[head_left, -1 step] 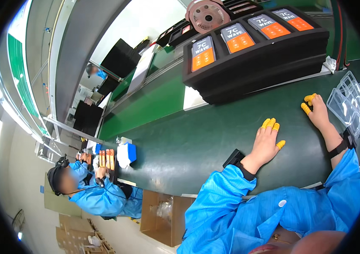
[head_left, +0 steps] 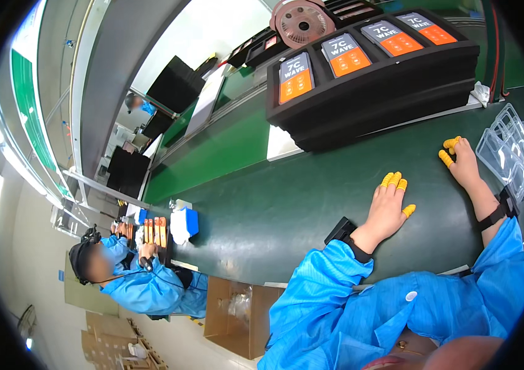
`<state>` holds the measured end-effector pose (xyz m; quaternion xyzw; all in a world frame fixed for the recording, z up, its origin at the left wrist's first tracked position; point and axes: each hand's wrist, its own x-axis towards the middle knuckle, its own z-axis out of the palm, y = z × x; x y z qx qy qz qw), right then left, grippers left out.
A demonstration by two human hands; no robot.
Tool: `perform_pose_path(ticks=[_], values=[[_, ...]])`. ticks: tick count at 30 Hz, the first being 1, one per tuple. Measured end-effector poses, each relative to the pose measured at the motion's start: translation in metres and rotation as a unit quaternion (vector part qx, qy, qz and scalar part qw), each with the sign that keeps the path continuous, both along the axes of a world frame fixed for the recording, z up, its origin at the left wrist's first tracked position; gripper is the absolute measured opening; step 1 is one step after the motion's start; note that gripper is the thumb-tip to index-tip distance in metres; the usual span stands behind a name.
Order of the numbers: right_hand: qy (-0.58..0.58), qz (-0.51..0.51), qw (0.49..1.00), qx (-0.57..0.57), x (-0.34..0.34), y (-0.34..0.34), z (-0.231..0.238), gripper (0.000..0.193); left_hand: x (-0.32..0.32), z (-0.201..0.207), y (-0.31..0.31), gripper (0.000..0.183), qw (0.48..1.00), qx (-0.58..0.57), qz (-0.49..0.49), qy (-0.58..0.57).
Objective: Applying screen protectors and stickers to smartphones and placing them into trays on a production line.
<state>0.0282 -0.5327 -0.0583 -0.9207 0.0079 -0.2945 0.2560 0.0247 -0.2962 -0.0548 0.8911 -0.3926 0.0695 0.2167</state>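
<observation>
My left hand (head_left: 387,209) lies palm down on the dark green worktable (head_left: 262,216), fingers stretched out and thumb apart. Yellow finger cots cover its fingertips. To the right, my right hand (head_left: 463,163) rests on the same surface with fingers slightly bent and the thumb apart from them; it too wears yellow cots. Nothing shows in either hand. Nearest the right hand is a pile of clear plastic trays (head_left: 508,151). Beyond both hands stands a stack of black foam trays (head_left: 373,102), whose top one holds several grey-and-orange boxes (head_left: 345,55).
A round pink fan (head_left: 302,24) stands behind the foam stack. At the left a co-worker (head_left: 145,287) in blue handles orange pieces beside a blue box (head_left: 191,222). An open cardboard box (head_left: 237,317) sits below the table edge. Crumpled white material (head_left: 480,92) lies near red and black cables.
</observation>
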Motion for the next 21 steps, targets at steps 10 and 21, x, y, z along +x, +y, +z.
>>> perform_pose_path(ticks=[10, 21], values=[[0.019, -0.002, 0.999, 0.044, -0.0002, -0.0075, -0.0051, 0.018, 0.0, 0.0005, -0.0009, 0.055, 1.0, 0.01, -0.005, -0.001], [0.028, 0.006, 0.998, 0.054, -0.0022, -0.0064, -0.0011, 0.017, 0.0005, 0.0013, -0.0003, 0.055, 1.0, 0.007, -0.004, 0.005]])
